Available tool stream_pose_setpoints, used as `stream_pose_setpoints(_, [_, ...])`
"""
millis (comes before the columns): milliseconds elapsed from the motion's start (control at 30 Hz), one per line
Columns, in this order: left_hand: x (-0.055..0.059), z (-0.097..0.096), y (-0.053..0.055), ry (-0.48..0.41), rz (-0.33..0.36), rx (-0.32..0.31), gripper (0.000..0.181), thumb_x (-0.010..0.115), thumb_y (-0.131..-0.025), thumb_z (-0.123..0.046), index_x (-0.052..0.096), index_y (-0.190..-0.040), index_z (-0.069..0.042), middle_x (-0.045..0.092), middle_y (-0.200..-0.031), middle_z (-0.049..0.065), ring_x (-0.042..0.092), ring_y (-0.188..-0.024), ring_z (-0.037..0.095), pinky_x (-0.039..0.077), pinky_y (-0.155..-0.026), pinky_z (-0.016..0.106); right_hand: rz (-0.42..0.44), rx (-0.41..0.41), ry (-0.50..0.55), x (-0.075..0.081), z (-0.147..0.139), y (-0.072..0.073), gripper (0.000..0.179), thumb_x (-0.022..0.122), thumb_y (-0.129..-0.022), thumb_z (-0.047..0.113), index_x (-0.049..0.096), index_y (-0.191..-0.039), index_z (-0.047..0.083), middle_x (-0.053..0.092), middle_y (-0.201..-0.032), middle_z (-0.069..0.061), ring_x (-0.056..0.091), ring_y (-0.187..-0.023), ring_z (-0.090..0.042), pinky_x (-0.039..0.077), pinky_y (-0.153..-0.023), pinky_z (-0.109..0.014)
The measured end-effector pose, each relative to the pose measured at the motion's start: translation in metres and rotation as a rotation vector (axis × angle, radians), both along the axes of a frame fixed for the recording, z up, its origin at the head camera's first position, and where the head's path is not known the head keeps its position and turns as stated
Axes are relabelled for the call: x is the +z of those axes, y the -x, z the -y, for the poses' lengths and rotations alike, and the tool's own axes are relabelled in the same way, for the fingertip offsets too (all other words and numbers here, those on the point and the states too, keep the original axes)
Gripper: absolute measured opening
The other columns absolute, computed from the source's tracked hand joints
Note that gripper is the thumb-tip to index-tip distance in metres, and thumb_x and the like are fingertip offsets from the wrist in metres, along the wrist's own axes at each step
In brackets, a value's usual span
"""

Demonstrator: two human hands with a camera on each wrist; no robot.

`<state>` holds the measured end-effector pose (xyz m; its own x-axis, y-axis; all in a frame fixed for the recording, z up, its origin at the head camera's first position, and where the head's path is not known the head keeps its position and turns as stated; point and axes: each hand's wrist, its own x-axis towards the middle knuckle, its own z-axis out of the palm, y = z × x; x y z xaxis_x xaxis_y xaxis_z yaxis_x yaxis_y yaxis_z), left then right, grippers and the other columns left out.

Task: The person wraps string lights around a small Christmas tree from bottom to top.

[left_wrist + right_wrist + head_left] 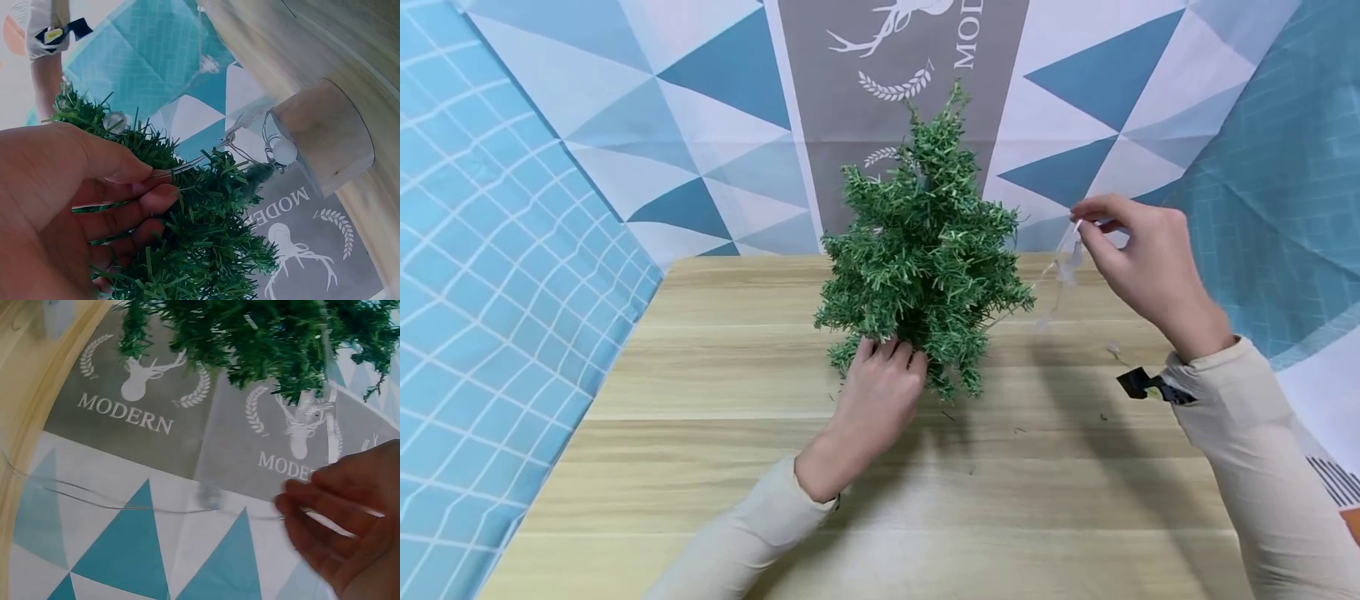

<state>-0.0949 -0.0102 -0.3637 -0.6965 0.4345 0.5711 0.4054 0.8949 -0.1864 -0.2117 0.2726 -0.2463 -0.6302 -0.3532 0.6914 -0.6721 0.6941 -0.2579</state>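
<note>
A small green artificial Christmas tree [925,250] stands upright on the table, its round wooden base [331,137] visible in the left wrist view. My left hand [883,392] reaches under the lower front branches. Between thumb and index finger it pinches thin silvery wire [187,166] of a light string, which runs to loops by the trunk above the base. To the right of the tree, my right hand [1146,250] is raised and pinches another stretch of the string's wire [156,510]. Small clear ornaments [1067,271] dangle from this part, between hand and tree.
The wood-grain table [715,400] carries a few fallen green needles [947,415] in front of the tree. Another small clear ornament [1114,350] lies near the right wrist. Patterned cloth [715,108] hangs close behind the tree, and blue checked cloth [497,275] borders the left side.
</note>
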Motion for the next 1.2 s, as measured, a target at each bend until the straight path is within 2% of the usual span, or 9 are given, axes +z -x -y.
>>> stream_pose_setpoints(133, [-0.001, 0.000, 0.001, -0.006, 0.002, -0.004, 0.015, 0.061, -0.074, 0.004, 0.060, -0.072, -0.011, 0.061, -0.071, 0.002, 0.058, -0.069, 0.021, 0.041, -0.070, 0.037, -0.116, 0.067, 0.087, -0.001, 0.003, -0.003, 0.024, 0.057, -0.097, 0.006, 0.074, -0.114, 0.008, 0.075, -0.105, -0.007, 0.060, -0.092, 0.006, 0.033, -0.057, -0.010])
stream_pose_setpoints(267, [-0.002, 0.001, 0.000, -0.009, 0.004, 0.009, 0.015, 0.061, -0.074, 0.004, 0.060, -0.071, -0.011, 0.061, -0.070, 0.002, 0.057, -0.068, 0.020, 0.041, -0.070, 0.037, -0.134, 0.167, 0.125, 0.010, 0.015, -0.002, 0.026, 0.058, -0.098, 0.009, 0.073, -0.119, 0.010, 0.073, -0.113, -0.003, 0.060, -0.100, 0.010, 0.044, -0.073, -0.010])
stream_pose_setpoints(367, [-0.001, 0.003, -0.001, -0.011, 0.000, 0.016, 0.014, 0.063, -0.074, 0.003, 0.061, -0.072, -0.011, 0.062, -0.071, 0.002, 0.057, -0.067, 0.020, 0.041, -0.070, 0.037, -0.107, 0.201, 0.113, 0.018, 0.023, 0.005, 0.028, 0.055, -0.100, 0.012, 0.070, -0.124, 0.010, 0.071, -0.119, -0.003, 0.063, -0.105, 0.002, 0.046, -0.092, -0.014])
stream_pose_setpoints(467, [0.000, 0.004, -0.002, -0.016, 0.002, 0.013, 0.014, 0.064, -0.074, 0.004, 0.062, -0.073, -0.010, 0.062, -0.072, 0.003, 0.057, -0.068, 0.020, 0.042, -0.071, 0.037, -0.088, 0.169, 0.103, 0.019, 0.027, 0.015, 0.031, 0.052, -0.102, 0.016, 0.068, -0.128, 0.011, 0.070, -0.122, -0.004, 0.065, -0.106, -0.010, 0.045, -0.084, -0.014])
stream_pose_setpoints(533, [-0.001, 0.003, -0.002, -0.016, -0.003, 0.009, 0.015, 0.063, -0.074, 0.004, 0.062, -0.073, -0.010, 0.062, -0.072, 0.003, 0.057, -0.069, 0.021, 0.042, -0.072, 0.038, -0.079, 0.134, 0.080, 0.016, 0.027, 0.024, 0.033, 0.048, -0.104, 0.017, 0.065, -0.132, 0.009, 0.071, -0.114, -0.010, 0.064, -0.094, -0.019, 0.042, -0.076, -0.021])
stream_pose_setpoints(700, [-0.002, -0.001, -0.001, -0.005, -0.024, -0.008, 0.016, 0.061, -0.076, 0.004, 0.060, -0.071, -0.011, 0.062, -0.072, 0.003, 0.058, -0.071, 0.022, 0.043, -0.074, 0.039, -0.017, 0.067, 0.043, 0.004, 0.019, 0.041, 0.040, 0.037, -0.108, 0.017, 0.053, -0.142, 0.003, 0.061, -0.111, -0.026, 0.050, -0.084, -0.033, 0.040, -0.084, -0.047])
stream_pose_setpoints(800, [-0.002, -0.003, 0.000, 0.004, -0.029, -0.013, 0.015, 0.062, -0.078, 0.003, 0.061, -0.072, -0.011, 0.063, -0.073, 0.002, 0.060, -0.072, 0.022, 0.044, -0.076, 0.040, 0.050, 0.035, 0.066, -0.004, 0.013, 0.048, 0.042, 0.036, -0.108, 0.020, 0.051, -0.143, 0.003, 0.059, -0.122, -0.027, 0.053, -0.096, -0.039, 0.040, -0.090, -0.055])
stream_pose_setpoints(1000, [-0.001, -0.004, -0.001, 0.016, -0.021, 0.006, 0.014, 0.061, -0.079, 0.001, 0.062, -0.073, -0.012, 0.064, -0.073, 0.002, 0.060, -0.074, 0.022, 0.044, -0.077, 0.039, 0.235, 0.019, 0.141, -0.007, 0.013, 0.059, 0.045, 0.044, -0.106, 0.030, 0.047, -0.146, 0.009, 0.055, -0.139, -0.014, 0.055, -0.125, -0.032, 0.043, -0.107, -0.046])
stream_pose_setpoints(1200, [-0.002, -0.003, -0.001, 0.006, -0.028, -0.001, 0.016, 0.061, -0.078, 0.002, 0.061, -0.071, -0.012, 0.063, -0.071, 0.001, 0.059, -0.071, 0.022, 0.043, -0.075, 0.039, 0.269, 0.064, 0.219, 0.000, 0.024, 0.074, 0.042, 0.054, -0.103, 0.028, 0.051, -0.143, 0.018, 0.056, -0.139, -0.007, 0.056, -0.122, -0.020, 0.046, -0.103, -0.028])
